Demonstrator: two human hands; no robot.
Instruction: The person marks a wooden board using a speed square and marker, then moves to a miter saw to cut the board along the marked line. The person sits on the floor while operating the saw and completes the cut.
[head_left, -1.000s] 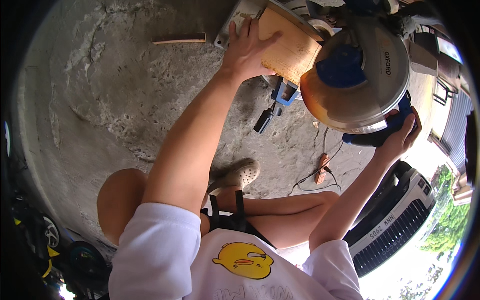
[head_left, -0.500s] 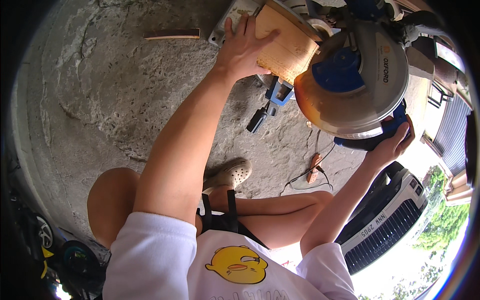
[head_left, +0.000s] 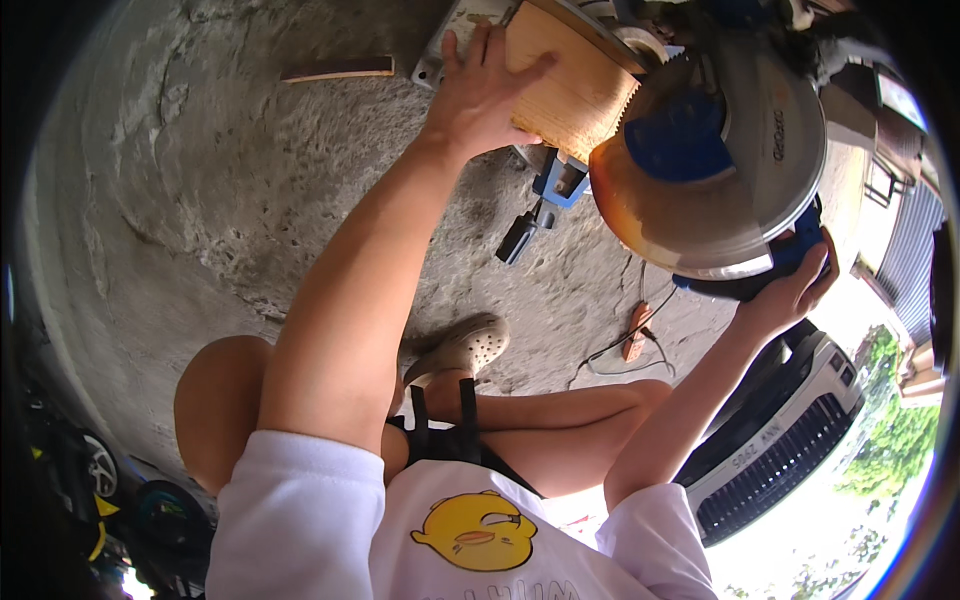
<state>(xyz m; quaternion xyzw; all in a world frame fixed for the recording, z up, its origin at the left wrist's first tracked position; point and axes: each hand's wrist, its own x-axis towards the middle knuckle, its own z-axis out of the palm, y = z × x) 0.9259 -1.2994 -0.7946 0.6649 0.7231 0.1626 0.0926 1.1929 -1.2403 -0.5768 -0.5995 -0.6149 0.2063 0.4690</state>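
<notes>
Two hands are applied: the bare left hand (head_left: 478,98) is laid, fingers spread, on the tan, flat wooden board (head_left: 570,80), and the bare right hand (head_left: 793,292) is curled around the blue-and-black plastic saw handle (head_left: 735,288); trigger pressure cannot be told. The wooden board is carried on the grey metal saw base (head_left: 432,72), inward of its left edge, with its right end just beside the toothed metal blade (head_left: 645,98); contact cannot be confirmed. If left-hand pressure were relaxed, the board could be twisted or kicked by the blade. If the left hand were slid rightward, fingers could be exposed to the teeth. Sight of the cut could be obscured by the amber-stained transparent guard (head_left: 660,225).
</notes>
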